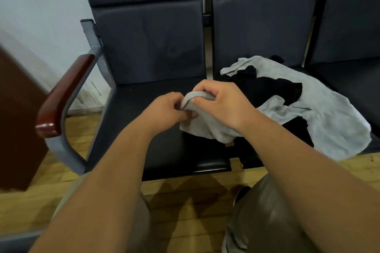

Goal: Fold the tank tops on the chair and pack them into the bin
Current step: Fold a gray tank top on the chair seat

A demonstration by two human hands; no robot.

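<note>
Fingers (190, 114) on both hands are clamped on a grey tank top (205, 127): the left hand (168, 107) pinches its edge, and the right hand (224, 102) hooks what looks like a shoulder strap (197, 95). The top hangs bunched just above the black chair seat (144, 133), its bulk trailing down and right under the right wrist. That puts the right hand nearer the pile (329, 121) of grey and black tops on the next seat. No bin in view, and no label or writing I can read.
</note>
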